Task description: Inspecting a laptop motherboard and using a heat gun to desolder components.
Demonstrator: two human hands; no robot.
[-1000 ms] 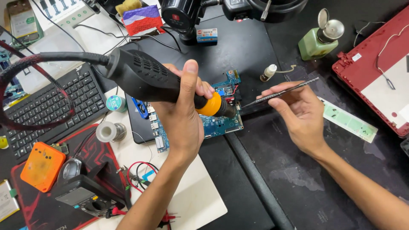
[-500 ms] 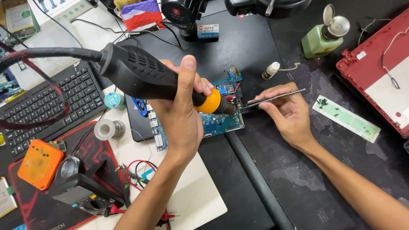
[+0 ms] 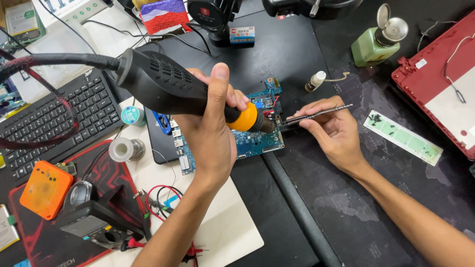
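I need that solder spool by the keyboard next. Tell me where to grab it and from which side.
Judging by its pose, take the solder spool from above, pinching across its round rim. It seems to lie flat on the white mat, hole upward, so the rim offers opposing faces. Come down from the front; the left hand and hot air tool crowd the right side.

A keyboard (image 3: 47, 123) lies left of the circuit board (image 3: 247, 141), a bottle (image 3: 378, 42) behind it.
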